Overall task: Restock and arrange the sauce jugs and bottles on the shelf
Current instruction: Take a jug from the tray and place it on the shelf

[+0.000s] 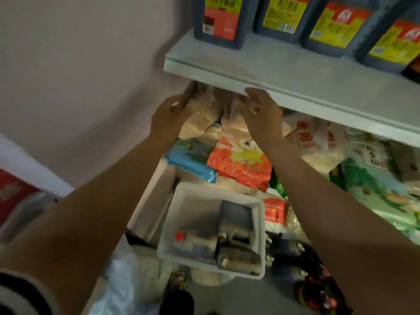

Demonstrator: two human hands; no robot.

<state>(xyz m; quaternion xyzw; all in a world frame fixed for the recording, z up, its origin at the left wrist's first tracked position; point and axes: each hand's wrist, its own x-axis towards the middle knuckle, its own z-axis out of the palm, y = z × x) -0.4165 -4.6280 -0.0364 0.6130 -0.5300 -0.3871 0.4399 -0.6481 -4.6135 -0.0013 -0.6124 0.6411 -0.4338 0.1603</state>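
Under the shelf (261, 85), both hands — left hand (168, 119), right hand (263, 114) — on clear bag (204, 119)

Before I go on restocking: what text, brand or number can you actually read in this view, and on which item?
Nothing reads cleanly; the picture is blurred.
Four dark sauce jugs on the upper shelf: yellow and red labels with Chinese characters and barcodes, too blurred to quote.
Orange bag: print unreadable.
White bag with red print: large red characters, not legible.
Green and white bag: dark characters, too blurred.
Jugs in the white bin: no legible label.
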